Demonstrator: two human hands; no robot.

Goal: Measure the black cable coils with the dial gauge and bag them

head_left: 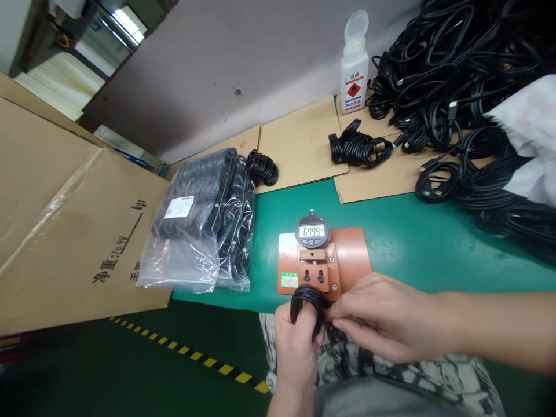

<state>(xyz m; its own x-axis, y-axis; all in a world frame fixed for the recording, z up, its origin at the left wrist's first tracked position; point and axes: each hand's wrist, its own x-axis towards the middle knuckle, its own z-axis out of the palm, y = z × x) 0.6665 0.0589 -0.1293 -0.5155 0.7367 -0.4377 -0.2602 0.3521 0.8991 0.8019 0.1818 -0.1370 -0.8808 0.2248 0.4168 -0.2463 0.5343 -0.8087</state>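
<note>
A coil of black cable (307, 296) is in my left hand (299, 341), with the thumb through the loop and the fingers wrapped round it. My right hand (377, 315) is closed in a pinch just right of the coil. What sits between its fingertips is mostly hidden, but it looks like a dark end of the same cable. Right in front of both hands, on the table, lies an orange gauge fixture (354, 252). On it stands a round digital dial gauge (313, 231) whose display appears to read 6.499.
Clear bags of coiled cables (195, 214) lie left on the green table (403, 231), beside a cardboard box (65, 231). Cable coils (360, 147) rest on cardboard sheets (299, 139) behind. A white bottle (354, 75) with its lid up stands near a big cable pile (469, 69).
</note>
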